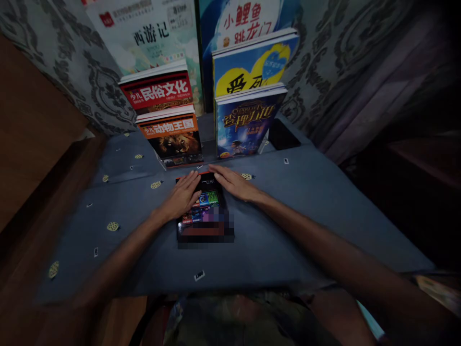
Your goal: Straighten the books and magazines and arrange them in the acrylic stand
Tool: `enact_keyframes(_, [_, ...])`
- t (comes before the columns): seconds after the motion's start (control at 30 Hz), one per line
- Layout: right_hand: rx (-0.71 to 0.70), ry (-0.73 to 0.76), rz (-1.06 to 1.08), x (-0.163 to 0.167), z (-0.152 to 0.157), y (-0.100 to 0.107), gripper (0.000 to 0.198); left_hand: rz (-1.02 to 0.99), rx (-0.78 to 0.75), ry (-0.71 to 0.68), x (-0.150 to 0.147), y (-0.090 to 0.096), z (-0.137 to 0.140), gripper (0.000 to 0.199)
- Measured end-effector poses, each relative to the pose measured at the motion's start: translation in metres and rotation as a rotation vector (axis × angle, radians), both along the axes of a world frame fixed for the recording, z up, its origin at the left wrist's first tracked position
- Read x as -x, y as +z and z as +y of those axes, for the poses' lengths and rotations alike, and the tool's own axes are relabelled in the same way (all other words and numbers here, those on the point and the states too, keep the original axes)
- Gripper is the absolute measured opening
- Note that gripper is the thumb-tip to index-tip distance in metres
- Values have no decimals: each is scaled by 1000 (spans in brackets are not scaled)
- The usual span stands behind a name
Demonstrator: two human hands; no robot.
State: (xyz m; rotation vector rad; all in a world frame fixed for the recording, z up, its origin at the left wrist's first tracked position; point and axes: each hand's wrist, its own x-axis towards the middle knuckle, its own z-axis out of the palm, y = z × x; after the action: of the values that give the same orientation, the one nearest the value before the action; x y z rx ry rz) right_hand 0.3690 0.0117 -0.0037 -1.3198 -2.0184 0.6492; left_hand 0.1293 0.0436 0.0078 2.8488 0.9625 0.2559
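A dark book (205, 214) with rows of small bright pictures lies flat on the blue tablecloth (284, 206). Resting on its left side is my left hand (181, 196), palm down with the fingers extended towards the far edge. My right hand (234, 183) touches the book's far right corner, its fingers stretched out and pointing away to the left. Neither hand grips the book. The near part of its cover is blurred out by blocky pixels.
Just behind stand an orange book with a lion (175, 137), a red book (158, 91), a dark blue book (248, 122) and a yellow-and-blue book (252, 65). Taller books (147, 36) lean at the back near the patterned wall covering (72, 62). A black flat object (284, 134) lies to the right.
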Motion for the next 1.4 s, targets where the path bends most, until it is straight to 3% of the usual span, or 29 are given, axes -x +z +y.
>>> enact_keyframes(0.37, [-32,10,-109,3,-1,-7,51,110,111,-356,-18,18,-14,51])
enact_keyframes(0.77, [-76,-8,-236,8,-11,-6,51,99,270,-603,-11,33,-88,49])
enact_keyframes(0.9, [-105,-9,-253,9,-13,-6,48,138,342,-570,-12,37,-91,48])
enact_keyframes(1.0, [-111,-11,-270,10,-13,-7,48,97,319,-477,-7,32,-78,47])
enact_keyframes(1.17, [-117,-16,-313,12,-14,-4,49,-114,103,-70,24,10,-22,44])
enact_keyframes(1.23, [-142,-26,-365,16,-15,1,48,-187,87,32,38,2,1,44])
enact_keyframes(1.4, [-218,46,-493,50,-17,17,43,-294,158,20,52,-2,24,43])
